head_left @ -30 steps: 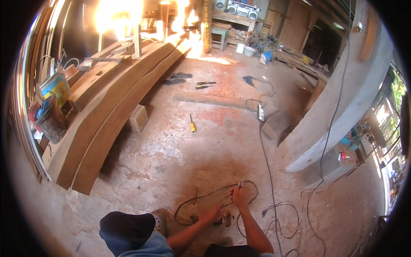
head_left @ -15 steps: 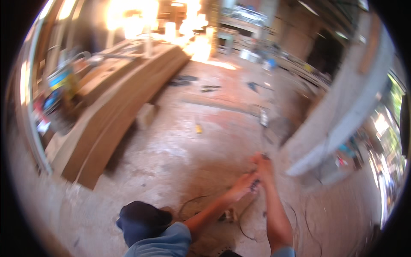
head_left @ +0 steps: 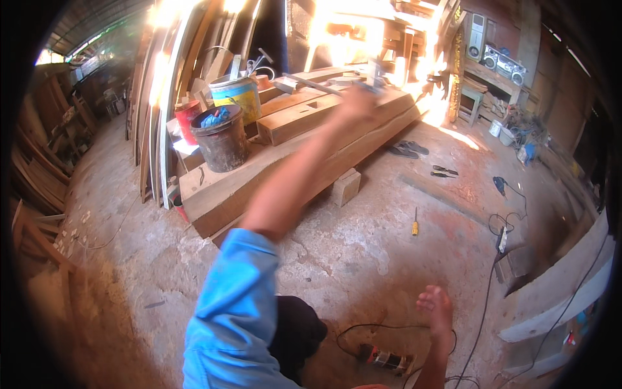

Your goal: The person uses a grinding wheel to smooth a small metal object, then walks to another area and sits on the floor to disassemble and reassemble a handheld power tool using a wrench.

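Observation:
My left hand (head_left: 358,104) reaches out at the end of a stretched arm, above the long timber beams (head_left: 285,152). Motion smears its fingers, and a greyish object (head_left: 374,81) by them is too blurred to name. Low at the right, my right hand (head_left: 437,310) hovers over the floor with its fingers apart and nothing in it. Below and left of that hand lies a corded power tool (head_left: 385,358) with a red and dark body. Its black cable loops around it on the concrete.
On the beams stand a dark bucket (head_left: 220,139) with a blue cloth and a blue-yellow bucket (head_left: 238,94). A yellow-handled screwdriver (head_left: 414,227), pliers (head_left: 444,171) and sandals (head_left: 408,149) lie on the floor. A power strip (head_left: 502,240) and cables run at the right.
My view has swung left. My hands, close together before at the right, are now apart: the left arm extends over the beams, while the right hand stays low above the floor.

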A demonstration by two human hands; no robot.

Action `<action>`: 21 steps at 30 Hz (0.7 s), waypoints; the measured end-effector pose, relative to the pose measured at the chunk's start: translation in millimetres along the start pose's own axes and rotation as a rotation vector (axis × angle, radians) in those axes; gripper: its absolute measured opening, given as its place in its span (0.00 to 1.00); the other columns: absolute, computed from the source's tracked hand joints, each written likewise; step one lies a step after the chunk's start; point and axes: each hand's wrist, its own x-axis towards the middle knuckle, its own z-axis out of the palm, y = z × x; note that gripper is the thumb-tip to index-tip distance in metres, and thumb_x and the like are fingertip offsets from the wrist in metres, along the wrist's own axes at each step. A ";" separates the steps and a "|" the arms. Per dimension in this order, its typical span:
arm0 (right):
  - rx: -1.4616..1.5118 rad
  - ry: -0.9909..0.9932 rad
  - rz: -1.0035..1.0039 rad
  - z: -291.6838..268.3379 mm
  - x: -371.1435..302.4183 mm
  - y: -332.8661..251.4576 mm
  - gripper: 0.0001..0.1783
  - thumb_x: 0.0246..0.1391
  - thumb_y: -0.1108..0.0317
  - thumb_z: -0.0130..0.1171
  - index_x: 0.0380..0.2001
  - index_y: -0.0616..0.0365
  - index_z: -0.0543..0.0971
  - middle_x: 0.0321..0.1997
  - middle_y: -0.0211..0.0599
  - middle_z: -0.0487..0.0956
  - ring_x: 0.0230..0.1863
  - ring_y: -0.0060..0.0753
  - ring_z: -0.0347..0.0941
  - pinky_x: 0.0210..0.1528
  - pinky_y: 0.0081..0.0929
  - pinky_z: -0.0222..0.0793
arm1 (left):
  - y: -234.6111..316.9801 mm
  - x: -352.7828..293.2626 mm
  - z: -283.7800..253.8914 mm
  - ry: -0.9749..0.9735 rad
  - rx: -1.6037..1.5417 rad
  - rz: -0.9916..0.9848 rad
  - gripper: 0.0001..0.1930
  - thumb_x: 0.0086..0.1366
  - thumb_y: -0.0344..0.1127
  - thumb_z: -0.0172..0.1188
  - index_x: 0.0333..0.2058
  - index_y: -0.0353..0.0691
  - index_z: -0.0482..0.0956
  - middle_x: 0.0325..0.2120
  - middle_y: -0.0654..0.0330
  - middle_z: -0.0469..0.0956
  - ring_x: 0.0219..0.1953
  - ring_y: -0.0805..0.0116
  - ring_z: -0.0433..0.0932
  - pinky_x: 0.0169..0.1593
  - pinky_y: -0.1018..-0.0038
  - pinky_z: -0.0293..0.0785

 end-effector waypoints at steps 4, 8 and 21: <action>-0.051 -0.070 0.156 7.6 -1.3 45.4 0.24 0.67 0.47 0.52 0.47 0.58 0.77 0.34 0.37 0.81 0.34 0.33 0.81 0.39 0.33 0.79 | -182.5 -91.2 -21.2 0.425 -0.688 -0.550 0.12 0.63 0.30 0.61 0.44 0.32 0.80 0.20 0.61 0.77 0.18 0.75 0.73 0.20 0.74 0.68; -0.143 -0.086 0.286 3.1 -1.8 87.9 0.23 0.66 0.49 0.54 0.45 0.61 0.78 0.36 0.40 0.83 0.34 0.33 0.82 0.38 0.33 0.79 | -310.2 -141.4 -39.3 0.322 -0.960 -0.848 0.04 0.57 0.28 0.59 0.30 0.36 0.81 0.14 0.64 0.73 0.11 0.75 0.68 0.14 0.74 0.58; -0.463 0.046 0.348 -27.1 -28.2 111.2 0.24 0.62 0.43 0.57 0.27 0.54 0.78 0.24 0.29 0.78 0.26 0.25 0.74 0.31 0.30 0.71 | -374.4 -99.7 0.3 0.050 0.098 -0.427 0.18 0.57 0.44 0.65 0.46 0.49 0.84 0.39 0.52 0.83 0.39 0.59 0.83 0.46 0.64 0.78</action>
